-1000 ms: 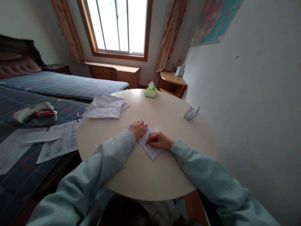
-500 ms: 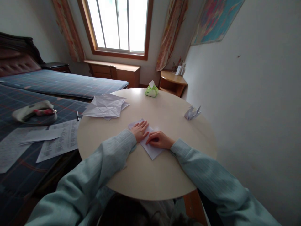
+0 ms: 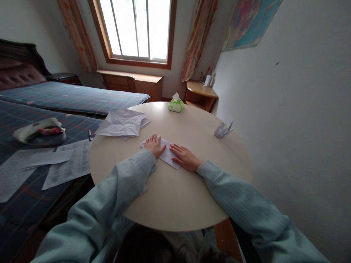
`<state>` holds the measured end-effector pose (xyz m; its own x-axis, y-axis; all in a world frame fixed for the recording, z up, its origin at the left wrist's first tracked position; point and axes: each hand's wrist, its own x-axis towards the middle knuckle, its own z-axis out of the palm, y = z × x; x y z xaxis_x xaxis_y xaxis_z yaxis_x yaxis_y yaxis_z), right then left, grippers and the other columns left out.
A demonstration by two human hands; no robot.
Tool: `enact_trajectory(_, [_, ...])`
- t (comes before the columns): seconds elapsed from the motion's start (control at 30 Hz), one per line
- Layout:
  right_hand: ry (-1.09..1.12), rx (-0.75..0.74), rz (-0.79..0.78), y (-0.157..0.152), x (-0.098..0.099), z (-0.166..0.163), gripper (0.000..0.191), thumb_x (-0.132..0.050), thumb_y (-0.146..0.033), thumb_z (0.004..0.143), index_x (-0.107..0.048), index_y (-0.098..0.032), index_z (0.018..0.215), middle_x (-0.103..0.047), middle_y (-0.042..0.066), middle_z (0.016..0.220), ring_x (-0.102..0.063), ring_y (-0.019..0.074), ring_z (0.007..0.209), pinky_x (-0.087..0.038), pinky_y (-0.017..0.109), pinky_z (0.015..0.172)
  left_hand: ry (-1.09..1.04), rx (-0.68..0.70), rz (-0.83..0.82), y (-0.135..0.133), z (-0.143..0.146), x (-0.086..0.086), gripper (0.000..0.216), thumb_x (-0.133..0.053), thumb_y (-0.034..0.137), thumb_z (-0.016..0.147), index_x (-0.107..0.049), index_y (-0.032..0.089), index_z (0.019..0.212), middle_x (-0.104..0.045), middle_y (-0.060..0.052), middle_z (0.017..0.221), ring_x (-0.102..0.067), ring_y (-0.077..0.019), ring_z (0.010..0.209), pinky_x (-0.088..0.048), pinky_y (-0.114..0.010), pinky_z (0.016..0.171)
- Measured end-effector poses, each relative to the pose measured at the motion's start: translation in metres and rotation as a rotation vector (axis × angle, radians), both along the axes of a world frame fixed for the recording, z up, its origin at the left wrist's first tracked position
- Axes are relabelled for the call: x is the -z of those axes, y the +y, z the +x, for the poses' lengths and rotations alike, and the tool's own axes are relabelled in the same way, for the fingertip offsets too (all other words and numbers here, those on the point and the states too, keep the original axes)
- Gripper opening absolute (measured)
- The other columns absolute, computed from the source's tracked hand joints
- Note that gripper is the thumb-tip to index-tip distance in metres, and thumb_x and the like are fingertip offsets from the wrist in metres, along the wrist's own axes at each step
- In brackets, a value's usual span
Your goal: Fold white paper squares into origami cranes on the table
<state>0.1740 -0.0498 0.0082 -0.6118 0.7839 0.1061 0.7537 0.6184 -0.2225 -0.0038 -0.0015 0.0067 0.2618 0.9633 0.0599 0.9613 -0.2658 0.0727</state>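
A folded sheet of white paper [image 3: 169, 156] lies on the round cream table [image 3: 181, 201] between my hands. My left hand [image 3: 154, 146] rests flat on its left part, fingers spread. On its right part lies my right hand [image 3: 186, 157], palm down with the fingers stretched out. Both hands cover some of the paper, so its full outline is hidden. Off to the right stands a folded paper figure [image 3: 223, 130] with pointed ends, apart from my hands.
Creased white sheets [image 3: 120, 123] lie at the table's left edge. A green tissue pack [image 3: 176, 103] stands at the back. On the bed at left are printed sheets [image 3: 67, 166], a pen [image 3: 90, 135] and a pale bag-like item [image 3: 38, 130]. A wall [image 3: 296, 120] borders the right side.
The paper has turned and now lies more sideways. My left hand has shifted left with its fingers spread; my right hand has gone from bent fingers to lying flat.
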Motion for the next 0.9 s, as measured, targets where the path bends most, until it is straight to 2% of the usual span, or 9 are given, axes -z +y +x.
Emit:
enact_trajectory(0.2, [-0.089, 0.135, 0.009, -0.001, 0.001, 0.001, 0.06, -0.019, -0.054, 0.079, -0.021, -0.018, 0.128, -0.02, 0.006, 0.135, -0.015, 0.0187, 0.124, -0.018, 0.04, 0.099, -0.025, -0.002, 0.018, 0.0, -0.002, 0.002, 0.059, -0.023, 0.047, 0.078, -0.024, 0.012, 0.126, -0.019, -0.013, 0.134, -0.015, -0.024, 0.123, -0.016, -0.042, 0.097])
enact_trajectory(0.33, [-0.09, 0.234, 0.019, 0.006, 0.006, 0.007, 0.055, -0.017, -0.051, 0.081, -0.021, -0.022, 0.128, -0.021, 0.004, 0.135, -0.015, 0.0194, 0.124, -0.017, 0.044, 0.097, -0.035, 0.253, -0.014, -0.002, -0.006, 0.003, 0.05, -0.022, 0.04, 0.081, -0.022, 0.02, 0.127, -0.02, -0.004, 0.135, -0.014, -0.0204, 0.124, -0.015, -0.044, 0.097])
enact_trajectory(0.4, [-0.089, 0.332, 0.036, 0.012, 0.007, 0.014, 0.053, -0.018, -0.049, 0.081, -0.024, -0.023, 0.127, -0.022, 0.005, 0.134, -0.017, 0.0206, 0.123, -0.018, 0.044, 0.097, -0.038, 0.35, -0.013, -0.005, -0.006, 0.001, 0.051, -0.025, 0.045, 0.079, -0.024, 0.025, 0.126, -0.023, -0.003, 0.134, -0.018, -0.0216, 0.123, -0.017, -0.043, 0.097])
enact_trajectory(0.5, [-0.072, 0.525, 0.103, 0.021, 0.008, 0.028, 0.052, -0.021, -0.047, 0.081, -0.027, -0.019, 0.125, -0.026, 0.009, 0.132, -0.023, 0.0237, 0.12, -0.02, 0.045, 0.094, -0.07, 0.4, 0.029, -0.009, -0.006, -0.003, 0.05, -0.032, 0.053, 0.075, -0.037, 0.031, 0.119, -0.034, -0.003, 0.128, -0.029, -0.024, 0.115, -0.024, -0.041, 0.094])
enact_trajectory(0.6, [-0.06, 0.645, 0.218, 0.024, 0.006, 0.036, 0.05, -0.025, -0.042, 0.082, -0.031, -0.014, 0.123, -0.031, 0.013, 0.129, -0.027, 0.026, 0.117, -0.021, 0.046, 0.093, -0.149, 0.453, 0.035, -0.01, -0.005, -0.01, 0.038, -0.035, 0.049, 0.075, -0.053, 0.033, 0.104, -0.049, -0.002, 0.113, -0.042, -0.0196, 0.1, -0.034, -0.033, 0.086])
enact_trajectory(0.7, [-0.055, 0.624, 0.301, 0.022, 0.004, 0.033, 0.043, -0.027, -0.033, 0.083, -0.035, -0.014, 0.121, -0.035, 0.014, 0.126, -0.028, 0.025, 0.116, -0.021, 0.043, 0.093, -0.227, 0.495, -0.043, -0.009, -0.005, -0.014, 0.033, -0.048, 0.044, 0.07, -0.058, 0.03, 0.098, -0.053, -0.003, 0.098, -0.049, -0.0155, 0.083, -0.039, -0.027, 0.076])
enact_trajectory(0.77, [-0.069, 0.523, 0.27, 0.019, 0.004, 0.027, 0.041, -0.026, -0.031, 0.083, -0.037, -0.016, 0.119, -0.038, 0.012, 0.125, -0.031, 0.0226, 0.115, -0.022, 0.039, 0.094, -0.264, 0.49, -0.116, -0.008, -0.004, -0.014, 0.045, -0.055, 0.044, 0.064, -0.054, 0.025, 0.105, -0.055, -0.003, 0.087, -0.051, -0.0139, 0.073, -0.041, -0.026, 0.07])
enact_trajectory(0.83, [-0.095, 0.443, 0.2, 0.018, 0.006, 0.021, 0.045, -0.026, -0.038, 0.082, -0.038, -0.015, 0.119, -0.037, 0.012, 0.125, -0.03, 0.0225, 0.115, -0.024, 0.037, 0.094, -0.292, 0.453, -0.161, -0.008, -0.002, -0.013, 0.057, -0.058, 0.045, 0.06, -0.048, 0.02, 0.111, -0.055, -0.002, 0.077, -0.051, -0.0138, 0.068, -0.041, -0.026, 0.067])
enact_trajectory(0.9, [-0.111, 0.419, 0.15, 0.016, 0.007, 0.017, 0.054, -0.027, -0.047, 0.08, -0.035, -0.013, 0.121, -0.032, 0.014, 0.128, -0.027, 0.0241, 0.118, -0.023, 0.039, 0.094, -0.307, 0.415, -0.142, -0.01, 0.001, -0.009, 0.057, -0.057, 0.046, 0.061, -0.049, 0.019, 0.11, -0.056, -0.003, 0.076, -0.051, -0.0152, 0.072, -0.041, -0.027, 0.07])
